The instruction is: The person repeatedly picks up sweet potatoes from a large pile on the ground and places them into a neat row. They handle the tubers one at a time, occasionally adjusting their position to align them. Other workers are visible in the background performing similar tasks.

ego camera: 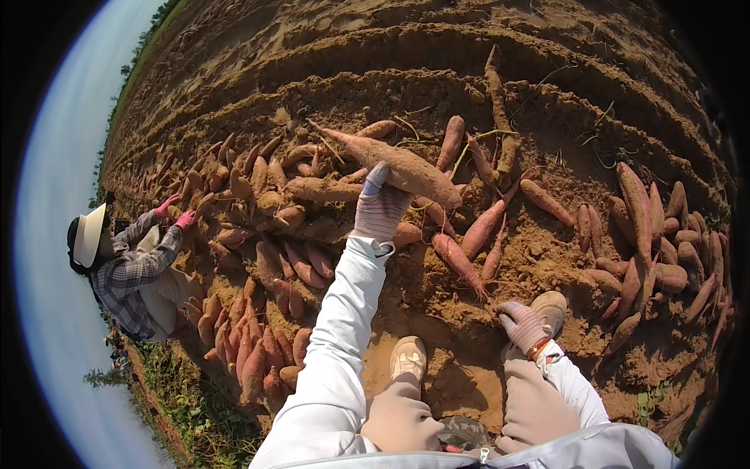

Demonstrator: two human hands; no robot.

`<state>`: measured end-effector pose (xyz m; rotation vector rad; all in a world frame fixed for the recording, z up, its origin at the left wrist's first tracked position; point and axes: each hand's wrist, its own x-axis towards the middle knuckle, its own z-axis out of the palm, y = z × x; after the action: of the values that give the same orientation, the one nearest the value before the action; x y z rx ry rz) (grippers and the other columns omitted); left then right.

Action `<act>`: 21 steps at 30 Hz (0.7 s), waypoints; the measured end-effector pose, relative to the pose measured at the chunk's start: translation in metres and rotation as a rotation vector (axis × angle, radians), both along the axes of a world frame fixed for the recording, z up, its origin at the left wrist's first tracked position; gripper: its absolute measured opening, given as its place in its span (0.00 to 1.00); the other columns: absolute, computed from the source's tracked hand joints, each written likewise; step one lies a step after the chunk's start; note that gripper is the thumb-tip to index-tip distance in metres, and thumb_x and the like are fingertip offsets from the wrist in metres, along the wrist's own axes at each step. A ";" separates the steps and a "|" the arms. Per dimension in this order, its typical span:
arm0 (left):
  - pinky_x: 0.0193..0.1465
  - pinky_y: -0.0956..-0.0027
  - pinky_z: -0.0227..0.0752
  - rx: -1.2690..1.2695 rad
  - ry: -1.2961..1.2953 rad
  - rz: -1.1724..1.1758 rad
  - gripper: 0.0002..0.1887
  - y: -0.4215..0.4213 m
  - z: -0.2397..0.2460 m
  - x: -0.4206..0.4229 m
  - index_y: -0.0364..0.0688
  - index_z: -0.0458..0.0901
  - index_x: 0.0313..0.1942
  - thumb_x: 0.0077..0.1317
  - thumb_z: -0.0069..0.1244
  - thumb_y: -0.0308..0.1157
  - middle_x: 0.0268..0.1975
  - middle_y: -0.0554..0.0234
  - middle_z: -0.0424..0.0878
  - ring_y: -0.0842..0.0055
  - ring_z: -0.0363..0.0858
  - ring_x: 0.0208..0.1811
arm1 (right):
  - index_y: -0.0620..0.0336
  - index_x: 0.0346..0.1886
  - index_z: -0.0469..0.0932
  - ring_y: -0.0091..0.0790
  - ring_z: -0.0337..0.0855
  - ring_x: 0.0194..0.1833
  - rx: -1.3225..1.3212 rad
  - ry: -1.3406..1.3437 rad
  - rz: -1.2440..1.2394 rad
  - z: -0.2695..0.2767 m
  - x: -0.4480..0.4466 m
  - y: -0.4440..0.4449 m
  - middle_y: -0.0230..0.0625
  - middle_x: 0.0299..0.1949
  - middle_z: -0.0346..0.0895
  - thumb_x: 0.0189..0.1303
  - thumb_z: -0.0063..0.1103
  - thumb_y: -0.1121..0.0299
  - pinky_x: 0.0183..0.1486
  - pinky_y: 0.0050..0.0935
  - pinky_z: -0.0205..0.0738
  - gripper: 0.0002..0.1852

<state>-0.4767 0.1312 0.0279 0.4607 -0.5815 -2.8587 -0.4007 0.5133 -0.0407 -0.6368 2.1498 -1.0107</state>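
Note:
My left hand [384, 212], in a striped glove, is closed around a large sweet potato [404, 167] with a long tapered end. It is held above other sweet potatoes on the soil. Down by my right shoe [549, 309] is my right hand [523, 324], also gloved, with its fingers curled. Fine roots of a reddish sweet potato [457, 258] reach close to those fingertips; whether I grip them cannot be made out. That root belongs to a cluster joined with another sweet potato [483, 228] and a thick brown stem [498, 105].
A person [135, 269] in a checked shirt and visor crouches at the left, with pink-gloved hands among sweet potatoes. Heaps of sweet potatoes lie at lower left [258, 352] and at right [674, 258]. Ridged soil [381, 53] runs across the far side. Green vines [193, 404] grow at lower left.

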 end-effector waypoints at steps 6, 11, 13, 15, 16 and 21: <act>0.67 0.65 0.69 -0.495 -0.305 -0.179 0.33 0.028 0.032 0.137 0.38 0.70 0.64 0.62 0.65 0.37 0.59 0.60 0.78 0.71 0.77 0.59 | 0.63 0.49 0.80 0.46 0.82 0.45 -0.166 0.041 -0.083 0.029 -0.002 -0.030 0.47 0.43 0.82 0.65 0.54 0.75 0.52 0.36 0.74 0.11; 0.66 0.67 0.69 -1.282 -0.846 -0.478 0.47 0.014 0.068 0.337 0.33 0.66 0.68 0.51 0.72 0.41 0.61 0.50 0.78 0.67 0.76 0.62 | 0.63 0.52 0.77 0.55 0.76 0.52 -0.118 0.325 0.064 -0.018 0.018 0.010 0.49 0.47 0.78 0.57 0.55 0.80 0.59 0.46 0.70 0.17; 0.65 0.66 0.70 -1.359 -1.088 -0.381 0.45 0.011 0.060 0.425 0.32 0.70 0.65 0.48 0.71 0.40 0.62 0.44 0.78 0.64 0.77 0.62 | 0.63 0.55 0.75 0.55 0.73 0.57 -0.029 0.506 0.087 -0.017 0.020 0.008 0.51 0.54 0.75 0.55 0.57 0.81 0.63 0.47 0.67 0.21; 0.62 0.61 0.73 -1.588 -1.371 -0.493 0.43 0.001 0.066 0.487 0.38 0.73 0.64 0.47 0.71 0.39 0.59 0.40 0.78 0.56 0.78 0.59 | 0.62 0.59 0.73 0.57 0.69 0.62 0.058 0.575 0.044 -0.024 0.017 0.012 0.52 0.61 0.70 0.53 0.58 0.81 0.66 0.47 0.64 0.26; 0.62 0.59 0.73 -1.644 -1.537 -0.478 0.42 0.006 0.068 0.504 0.41 0.74 0.64 0.47 0.72 0.39 0.57 0.42 0.80 0.54 0.78 0.58 | 0.61 0.61 0.71 0.57 0.68 0.64 0.072 0.632 0.030 -0.039 0.012 0.020 0.51 0.64 0.68 0.52 0.59 0.81 0.68 0.47 0.64 0.29; 0.64 0.59 0.72 -1.524 -1.910 -0.707 0.29 0.002 0.056 0.581 0.48 0.78 0.61 0.58 0.66 0.34 0.58 0.53 0.80 0.56 0.76 0.60 | 0.62 0.60 0.71 0.57 0.67 0.65 0.093 0.693 0.048 -0.048 0.018 0.018 0.50 0.64 0.68 0.51 0.59 0.81 0.68 0.48 0.63 0.28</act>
<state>0.1038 0.1336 0.0837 2.4394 -2.7745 -0.3281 -0.3825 0.5314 -0.0882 -1.1076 2.7301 -0.7153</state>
